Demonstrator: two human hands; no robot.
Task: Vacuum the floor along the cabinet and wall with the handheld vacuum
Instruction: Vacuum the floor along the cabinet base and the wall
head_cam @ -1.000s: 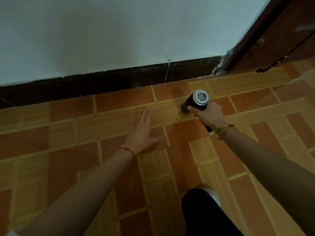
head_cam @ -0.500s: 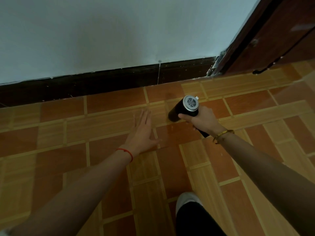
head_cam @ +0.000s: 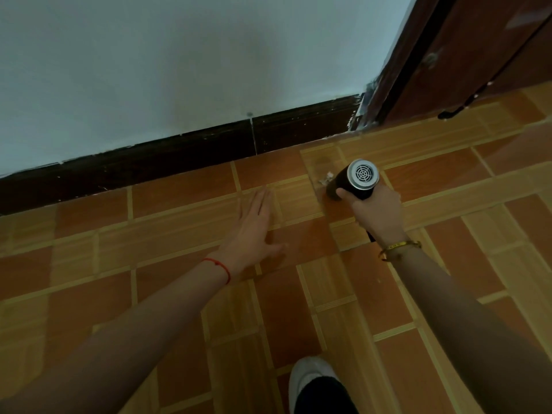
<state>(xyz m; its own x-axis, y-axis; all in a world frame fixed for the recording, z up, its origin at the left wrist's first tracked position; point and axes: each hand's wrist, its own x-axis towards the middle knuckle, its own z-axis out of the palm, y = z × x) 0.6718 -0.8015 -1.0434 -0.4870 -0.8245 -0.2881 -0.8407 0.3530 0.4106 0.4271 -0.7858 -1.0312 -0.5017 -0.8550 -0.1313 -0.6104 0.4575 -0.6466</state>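
Note:
My right hand grips the black handheld vacuum, whose round silver vent faces me and whose nose points down and left at the orange tiled floor. A small patch of pale crumbs lies just left of the nose. My left hand rests flat on the tiles with fingers spread and holds nothing. The dark skirting board under the pale wall runs a short way beyond both hands.
A brown wooden door or cabinet front with a small knob stands at the upper right. A dark cord lies at its foot. My white shoe and dark trouser leg show at the bottom edge.
The view has shifted sideways. The vacuum sits closer to the wall corner, farther from my left hand, and the crumbs now show beside its nose. My left hand stays flat on the floor.

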